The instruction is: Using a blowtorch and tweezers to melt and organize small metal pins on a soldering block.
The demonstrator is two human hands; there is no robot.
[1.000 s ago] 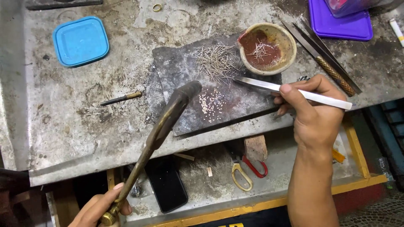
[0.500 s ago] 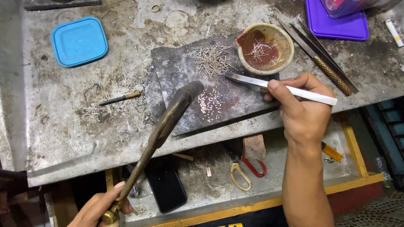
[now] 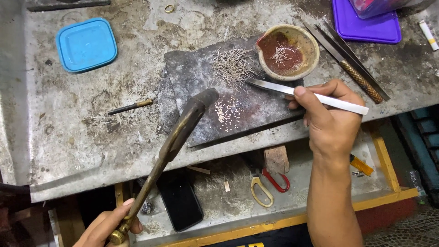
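My left hand (image 3: pixel 107 226) grips the bottom end of a long brass blowtorch (image 3: pixel 176 137) whose dark nozzle hovers over a grey slab (image 3: pixel 192 73) on the metal bench. My right hand (image 3: pixel 329 119) holds white-handled tweezers (image 3: pixel 292 90), their steel tips pointing left at a pile of thin wire bits (image 3: pixel 233 66) on the slab. A cluster of tiny pale beads (image 3: pixel 227 112) lies just below the tweezers' tips, near the nozzle. A clay bowl (image 3: pixel 311 45) with reddish residue and a few wire bits stands right of the pile.
A blue lid (image 3: pixel 87 44) lies at the back left, a purple lid (image 3: pixel 366 25) at the back right. Long files (image 3: pixel 352 68) lie beside the bowl. A small pointed tool (image 3: pixel 130 106) rests left of the slab. Scissors (image 3: pixel 267 185) and a phone (image 3: pixel 180 201) sit on the lower shelf.
My right hand has moved the tweezers left, so the tips reach the wire pile. The torch and my left hand have hardly moved.
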